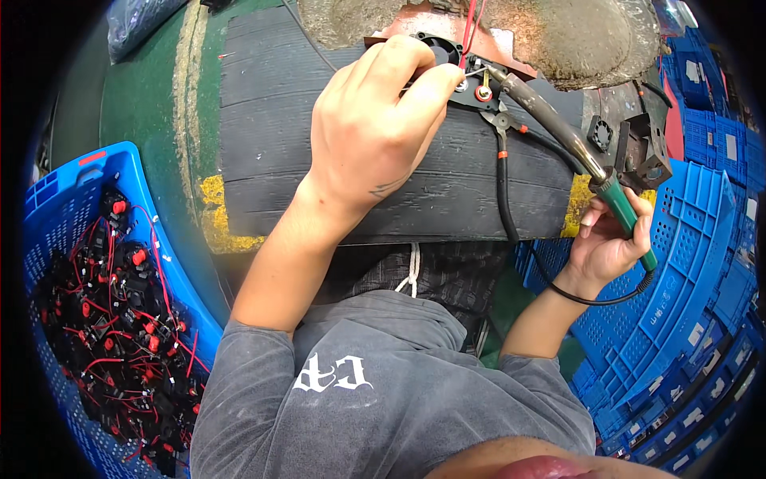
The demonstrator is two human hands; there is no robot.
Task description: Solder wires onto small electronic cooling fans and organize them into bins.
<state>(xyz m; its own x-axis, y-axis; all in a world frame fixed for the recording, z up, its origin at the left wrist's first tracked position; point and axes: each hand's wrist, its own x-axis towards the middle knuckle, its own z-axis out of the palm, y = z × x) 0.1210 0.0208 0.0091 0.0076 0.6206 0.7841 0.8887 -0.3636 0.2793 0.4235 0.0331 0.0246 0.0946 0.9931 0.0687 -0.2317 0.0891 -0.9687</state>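
Observation:
My right hand [610,239] is wrapped round the green handle of a soldering iron [558,132]. The iron's tip rests at the terminals of a small black fan assembly [439,49], which has red wires [469,32] rising from it. My left hand [375,120] is closed in a pinch by the same spot. A thin silvery solder wire [475,73] pokes out of its fingertips toward the iron's tip. The left hand covers part of the fan assembly. Just below the tip lie cutting pliers [503,121], with black handles and red bands.
A blue crate [120,164] of black parts with red wires stands at the left. A loose small fan [600,133] and a black bracket [646,156] lie at the right. Blue crates [678,271] are stacked beyond. The iron's cord [590,302] loops below my right hand.

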